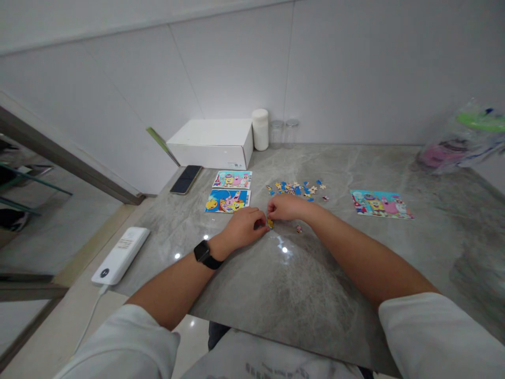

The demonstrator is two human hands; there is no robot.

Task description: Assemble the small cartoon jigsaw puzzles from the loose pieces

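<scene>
Small yellow jigsaw puzzle pieces [270,223], seemingly joined, lie between my two hands on the grey marble-look table. My left hand [245,227], with a black watch on its wrist, has thumb and fingers curled closed at their left edge. From the upper right, my right hand [287,207] pinches at their top; its fingertips partly hide them. One loose pinkish piece [299,229] rests below my right wrist. Just beyond that hand spreads a pile of mixed blue, yellow and white puzzle pieces [294,188].
Two cartoon picture cards [232,179] [227,201] lie left of the pile, another cartoon card [382,204] to the right. Behind are a phone [187,179], white box [213,141], white bottle [260,129], two clear jars [291,134] and plastic bag [460,142]. A corded white power strip [121,255] is left.
</scene>
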